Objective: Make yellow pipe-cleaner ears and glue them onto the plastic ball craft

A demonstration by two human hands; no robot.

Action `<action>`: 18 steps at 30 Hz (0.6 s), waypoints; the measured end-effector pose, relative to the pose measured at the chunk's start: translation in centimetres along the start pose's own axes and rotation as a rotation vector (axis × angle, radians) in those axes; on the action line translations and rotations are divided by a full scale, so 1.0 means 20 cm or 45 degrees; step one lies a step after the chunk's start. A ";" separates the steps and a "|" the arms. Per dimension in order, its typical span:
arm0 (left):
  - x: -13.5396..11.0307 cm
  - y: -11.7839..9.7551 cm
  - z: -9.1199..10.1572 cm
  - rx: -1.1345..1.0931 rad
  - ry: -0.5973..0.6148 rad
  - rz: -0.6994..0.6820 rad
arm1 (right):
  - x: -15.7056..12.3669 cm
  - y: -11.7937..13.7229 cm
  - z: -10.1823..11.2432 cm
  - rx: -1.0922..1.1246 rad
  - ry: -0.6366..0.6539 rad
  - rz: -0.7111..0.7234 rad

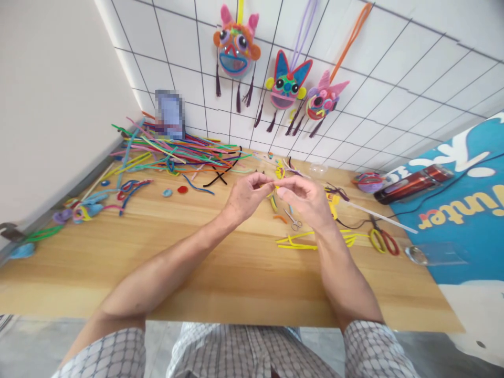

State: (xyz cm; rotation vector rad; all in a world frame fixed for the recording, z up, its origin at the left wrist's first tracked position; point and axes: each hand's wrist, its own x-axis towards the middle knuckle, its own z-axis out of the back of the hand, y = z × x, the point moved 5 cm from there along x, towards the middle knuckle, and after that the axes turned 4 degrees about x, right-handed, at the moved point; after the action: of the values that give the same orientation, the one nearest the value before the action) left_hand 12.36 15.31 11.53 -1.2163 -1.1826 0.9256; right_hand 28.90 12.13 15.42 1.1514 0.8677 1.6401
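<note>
Yellow pipe cleaner (275,186) pinched between left hand (246,197) and right hand (305,199) fingertips.

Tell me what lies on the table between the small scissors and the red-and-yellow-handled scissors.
In the head view, yellow pipe cleaners lie between the small scissors and the big scissors, with a thin dark strand by the latter.

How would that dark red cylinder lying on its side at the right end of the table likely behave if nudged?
The red cylinder lies on its side half on the blue mat, so it would probably roll if pushed across its length. Its glossy surface looks smooth, perhaps slippery. It appears rigid, unlike the bendy pipe cleaners piled nearby.
</note>
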 end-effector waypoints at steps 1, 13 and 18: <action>0.00 0.00 0.00 -0.019 -0.004 0.001 | 0.00 -0.01 0.00 0.012 -0.020 -0.019; 0.01 0.00 -0.01 -0.227 0.072 0.055 | 0.01 0.03 0.03 -0.214 -0.138 0.096; 0.01 0.02 -0.02 -0.230 0.080 0.097 | 0.01 0.04 0.03 -0.319 -0.137 0.193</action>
State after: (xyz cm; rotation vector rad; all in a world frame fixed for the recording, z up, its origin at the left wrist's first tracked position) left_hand 12.80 15.54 11.26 -1.4335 -1.1961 0.8448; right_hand 29.14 12.05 16.33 1.1388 0.4995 1.7358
